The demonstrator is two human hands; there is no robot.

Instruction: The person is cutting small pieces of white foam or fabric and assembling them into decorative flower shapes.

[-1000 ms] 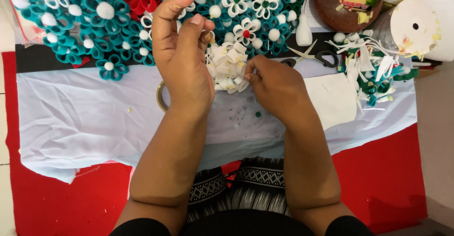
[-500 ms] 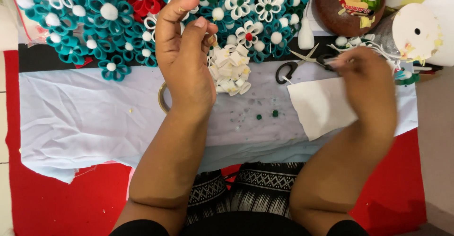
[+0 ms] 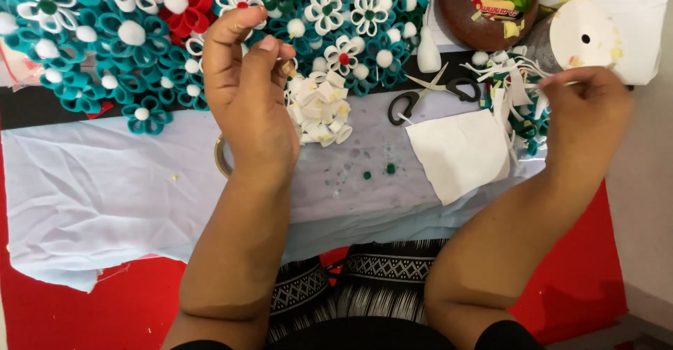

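Observation:
My left hand point(image 3: 249, 91) is raised over the pale cloth point(image 3: 105, 196), its fingers pinched on a small cluster of white folded loops point(image 3: 319, 108) that hangs just right of the palm. My right hand point(image 3: 585, 112) is far to the right, fingers closed on thin white strips at the edge of a heap of white and teal strips point(image 3: 515, 87). Whether it has one strip free of the heap is not visible. A white square sheet point(image 3: 459, 154) lies between the two hands.
A big mat of teal, white and red loop flowers with white pompoms point(image 3: 140, 35) fills the back. Scissors point(image 3: 427, 94) lie open behind the sheet. A brown bowl of scraps point(image 3: 487, 7), a white bottle point(image 3: 427, 49) and a white disc point(image 3: 585, 35) stand back right. Red fabric point(image 3: 42, 315) lies underneath.
My right hand left the white cluster and travelled right to the heap of strips. The left hand stayed up, holding the cluster.

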